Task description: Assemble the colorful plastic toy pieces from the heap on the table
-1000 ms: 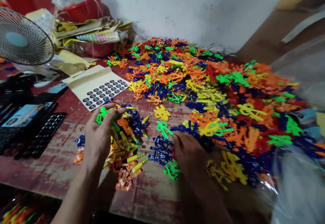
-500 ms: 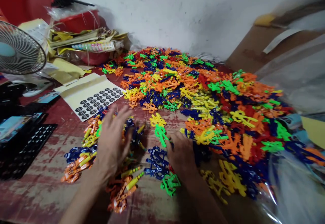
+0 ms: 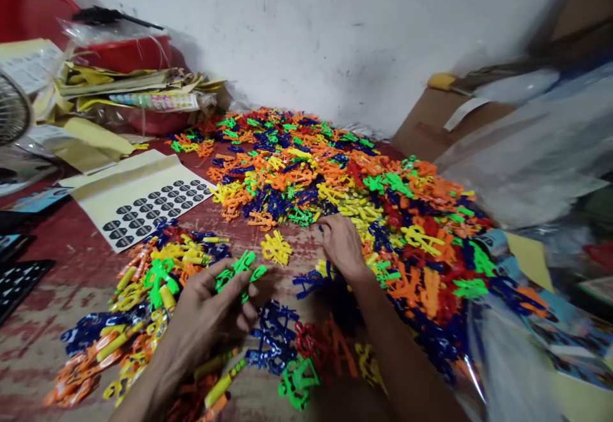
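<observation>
A big heap of small plastic toy pieces (image 3: 364, 198) in orange, yellow, green, blue and red covers the worn red table (image 3: 62, 269). A smaller pile of the same pieces (image 3: 138, 294) lies at the near left. My left hand (image 3: 211, 316) pinches a bright green piece (image 3: 239, 271) between thumb and fingers, just right of that pile. My right hand (image 3: 341, 243) reaches forward, fingers down in the near edge of the big heap; what it touches is hidden. Blue, red and green pieces (image 3: 287, 345) lie between my forearms.
A cream sheet of round dark stickers (image 3: 143, 205) lies at the left. Behind it are stacked papers and a red basin (image 3: 124, 58). A fan's edge (image 3: 12, 115) shows far left, a black tray (image 3: 19, 281) below it. Cardboard and clear plastic bags (image 3: 517, 147) crowd the right.
My left hand rose from the small pile and now pinches a green piece. My right hand moved forward into the big heap. The view swung to the right.
</observation>
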`<state>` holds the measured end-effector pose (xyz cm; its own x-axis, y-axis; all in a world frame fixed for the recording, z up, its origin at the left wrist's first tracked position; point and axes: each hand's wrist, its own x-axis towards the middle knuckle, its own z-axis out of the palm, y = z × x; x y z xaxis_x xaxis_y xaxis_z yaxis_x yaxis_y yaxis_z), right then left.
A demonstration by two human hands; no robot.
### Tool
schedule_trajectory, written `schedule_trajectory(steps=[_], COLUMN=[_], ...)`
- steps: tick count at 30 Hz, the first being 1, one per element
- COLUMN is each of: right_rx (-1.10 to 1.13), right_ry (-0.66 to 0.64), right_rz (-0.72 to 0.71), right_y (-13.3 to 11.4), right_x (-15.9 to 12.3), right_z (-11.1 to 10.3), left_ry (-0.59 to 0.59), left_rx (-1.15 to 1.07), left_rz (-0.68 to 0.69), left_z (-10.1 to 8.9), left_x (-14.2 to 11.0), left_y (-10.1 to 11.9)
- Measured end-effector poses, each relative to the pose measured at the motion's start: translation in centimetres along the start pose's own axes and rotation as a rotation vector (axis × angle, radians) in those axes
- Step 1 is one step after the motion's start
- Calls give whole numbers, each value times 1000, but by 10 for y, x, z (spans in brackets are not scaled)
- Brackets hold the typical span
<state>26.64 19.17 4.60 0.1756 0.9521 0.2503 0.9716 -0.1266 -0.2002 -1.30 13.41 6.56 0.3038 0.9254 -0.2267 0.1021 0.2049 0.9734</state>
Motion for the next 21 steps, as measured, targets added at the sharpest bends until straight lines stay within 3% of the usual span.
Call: schedule_trajectory(steps=[2, 5, 11, 14, 16, 18, 21], right_rx=[-97, -231, -334, -293, -183, 79, 633], right_ry=[-25, -93, -165, -76, 40, 94, -64], right_rz=[-4, -40, -181, -296, -318, -230, -55], right_y=[10, 15, 16, 12, 6, -5, -28], right_x=[27, 50, 55, 52, 43, 22, -25], right_z=[9, 22, 30, 18, 3, -14, -30], left_ry=[-74, -116, -124, -204, -258, -233, -139], left_rx=[-198, -389, -579, -590, -562, -556, -606], left_rz=[-123, -167, -164, -156, -130, -130, -164], left_z=[0, 2, 12, 22, 27, 28, 24], left_x=[1, 3, -8, -11, -12, -14, -16], left_y=[-4, -10, -5, -5, -8, -9, -10])
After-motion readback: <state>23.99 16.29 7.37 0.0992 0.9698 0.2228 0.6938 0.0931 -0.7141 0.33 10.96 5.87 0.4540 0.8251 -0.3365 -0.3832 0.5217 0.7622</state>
